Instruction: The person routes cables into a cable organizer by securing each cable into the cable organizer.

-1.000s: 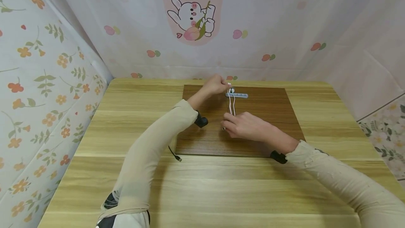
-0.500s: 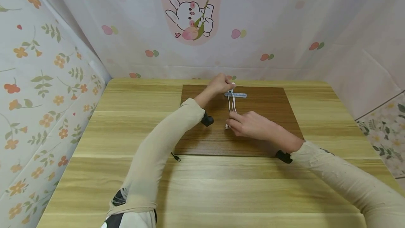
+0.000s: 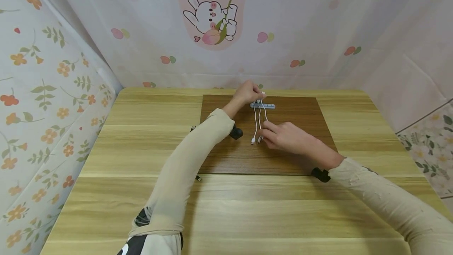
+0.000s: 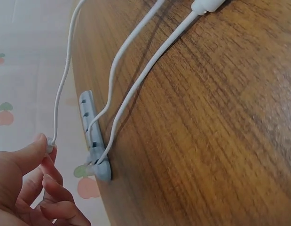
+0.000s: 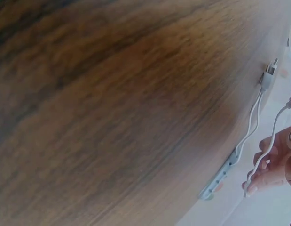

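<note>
A light blue-grey cable clip (image 3: 269, 106) with several slots lies near the back edge of a dark brown board (image 3: 233, 162). Two white charging cables (image 4: 150, 68) run through slots at one end of it. Their plugs (image 3: 253, 141) lie forward on the board. My left hand (image 3: 246, 93) pinches one end of a third white cable (image 4: 64, 75) between thumb and fingertips, just beside the clip and apart from it. My right hand (image 3: 286, 137) holds that cable's other end, nearer to me; its fingers mostly hide the plug. The third cable hangs between both hands.
The board lies on a light wooden table (image 3: 247, 215). Black cable ends (image 3: 198, 178) show at the board's left side, partly behind the left sleeve (image 3: 177, 172). A printed cloth (image 3: 141, 19) hangs behind the table's back edge.
My left hand has moved slightly right along the clip. The right hand has moved right and let two cable plugs come to rest on the board, while keeping the third cable.
</note>
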Action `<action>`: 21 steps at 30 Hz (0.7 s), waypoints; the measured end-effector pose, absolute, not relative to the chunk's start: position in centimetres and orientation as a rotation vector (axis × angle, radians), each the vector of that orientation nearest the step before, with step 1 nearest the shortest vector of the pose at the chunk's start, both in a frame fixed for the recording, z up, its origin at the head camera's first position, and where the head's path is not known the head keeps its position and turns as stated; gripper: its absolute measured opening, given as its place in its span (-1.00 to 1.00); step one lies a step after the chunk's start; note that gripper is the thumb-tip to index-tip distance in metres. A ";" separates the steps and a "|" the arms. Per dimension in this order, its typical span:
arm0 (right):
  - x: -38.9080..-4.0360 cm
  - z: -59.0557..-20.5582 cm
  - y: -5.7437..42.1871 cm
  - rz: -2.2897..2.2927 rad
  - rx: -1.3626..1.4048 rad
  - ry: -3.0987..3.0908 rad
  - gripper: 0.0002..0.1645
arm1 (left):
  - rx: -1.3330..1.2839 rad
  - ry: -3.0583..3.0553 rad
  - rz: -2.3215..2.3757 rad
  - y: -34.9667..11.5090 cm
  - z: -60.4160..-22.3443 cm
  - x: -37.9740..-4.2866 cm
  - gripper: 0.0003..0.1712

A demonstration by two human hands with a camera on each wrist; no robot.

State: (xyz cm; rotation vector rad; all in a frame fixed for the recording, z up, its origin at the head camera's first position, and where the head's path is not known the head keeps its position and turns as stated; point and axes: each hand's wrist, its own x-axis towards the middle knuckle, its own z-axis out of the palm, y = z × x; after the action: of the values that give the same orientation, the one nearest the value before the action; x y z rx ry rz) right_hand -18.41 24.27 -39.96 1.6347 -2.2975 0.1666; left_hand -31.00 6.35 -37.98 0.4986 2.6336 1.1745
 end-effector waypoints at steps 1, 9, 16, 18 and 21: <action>-18.5 -40.0 24.4 0.170 1.633 -2.299 -0.71 | 0.492 2.639 1.178 6.5 -38.1 -31.1 -0.68; -19.0 -40.4 25.1 0.147 1.618 -2.324 -0.77 | 0.418 2.644 1.190 7.4 -39.0 -31.2 -0.76; -19.2 -40.4 25.3 0.122 1.616 -2.341 -0.83 | 0.350 2.698 1.155 7.5 -39.2 -31.1 -0.79; -19.2 -40.4 25.3 0.123 1.615 -2.345 -0.83 | 0.337 2.705 1.129 7.5 -39.4 -31.3 -0.77; -19.3 -40.5 25.3 0.123 1.609 -2.354 -0.82 | 0.311 2.708 1.102 7.5 -39.8 -31.5 -0.74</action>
State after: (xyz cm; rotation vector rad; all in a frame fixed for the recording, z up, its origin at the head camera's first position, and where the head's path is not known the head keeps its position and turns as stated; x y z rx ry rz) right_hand -19.26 25.32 -40.51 1.6091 -2.3544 0.1233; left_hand -31.51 7.53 -39.78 0.3113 2.7083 1.1018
